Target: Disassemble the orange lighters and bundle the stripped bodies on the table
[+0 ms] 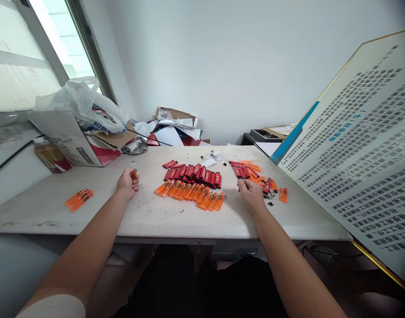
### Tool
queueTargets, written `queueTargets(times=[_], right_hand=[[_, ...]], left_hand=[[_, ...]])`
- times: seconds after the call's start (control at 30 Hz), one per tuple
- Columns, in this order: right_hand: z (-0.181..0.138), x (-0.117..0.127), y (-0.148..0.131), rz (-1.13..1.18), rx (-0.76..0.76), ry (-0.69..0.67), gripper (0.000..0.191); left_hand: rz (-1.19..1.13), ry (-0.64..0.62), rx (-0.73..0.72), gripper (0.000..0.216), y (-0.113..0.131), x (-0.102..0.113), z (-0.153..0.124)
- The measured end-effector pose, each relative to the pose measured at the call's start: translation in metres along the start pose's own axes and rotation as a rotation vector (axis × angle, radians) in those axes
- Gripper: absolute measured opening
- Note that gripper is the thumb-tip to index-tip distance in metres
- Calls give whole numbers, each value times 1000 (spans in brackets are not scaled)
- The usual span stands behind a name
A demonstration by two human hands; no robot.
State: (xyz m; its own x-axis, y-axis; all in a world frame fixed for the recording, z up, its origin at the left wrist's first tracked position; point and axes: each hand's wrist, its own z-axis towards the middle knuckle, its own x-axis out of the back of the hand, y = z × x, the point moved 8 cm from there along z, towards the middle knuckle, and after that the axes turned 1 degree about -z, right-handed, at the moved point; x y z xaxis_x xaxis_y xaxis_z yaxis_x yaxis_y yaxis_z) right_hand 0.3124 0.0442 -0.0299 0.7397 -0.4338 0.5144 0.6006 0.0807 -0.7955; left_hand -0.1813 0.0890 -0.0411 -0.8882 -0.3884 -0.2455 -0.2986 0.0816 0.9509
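My left hand [126, 184] is curled, with thumb and fingers pressed together, pinching a small orange lighter [134, 174] at the fingertips. My right hand [250, 195] has its fingers drawn together, pointing down at the near edge of a jumbled heap of red and orange lighters [245, 170]. Whether those fingers pinch anything, I cannot tell from here.

Straight ahead of me at 12 o'clock, between my hands, a tidy block of red lighters [192, 175] lies side by side on the white desk [89, 212]. A row of translucent orange lighters [191, 195] lies just nearer me. Judging by how things lie, most of the lighters are already lined up, while the heap at 1 o'clock remains unsorted. Past my right hand, toward 2 o'clock, sit small dark metal parts [269, 194] and one lone orange lighter [283, 194]. At 10 o'clock, well apart from the rest, a small bunch of orange lighters [79, 199] lies on its own.
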Motion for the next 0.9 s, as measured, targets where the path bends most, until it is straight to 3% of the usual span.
queueTargets(times=[0.27,0.37,0.57,0.67,0.77,0.9], right_hand=[[0,-3,0,10,-3,-17,38],[0,-3,-1,3,3,-21,38],[2,-4,-3,-67,11,-43,36],[0,-5,-8,-108,57,-48,35],[-13,-5,-17,-148,113,-54,35],[-44,-17,-33,-310,115,-179,43]], left_hand=[[-23,-60,-42,32,2,2,2],[16,-5,-91,18,1,5,4],[238,177,-249,26,5,16,6],[357,206,-298,25,9,12,6],[412,173,-286,29,4,1,7],[331,-40,-238,18,-12,-21,6]])
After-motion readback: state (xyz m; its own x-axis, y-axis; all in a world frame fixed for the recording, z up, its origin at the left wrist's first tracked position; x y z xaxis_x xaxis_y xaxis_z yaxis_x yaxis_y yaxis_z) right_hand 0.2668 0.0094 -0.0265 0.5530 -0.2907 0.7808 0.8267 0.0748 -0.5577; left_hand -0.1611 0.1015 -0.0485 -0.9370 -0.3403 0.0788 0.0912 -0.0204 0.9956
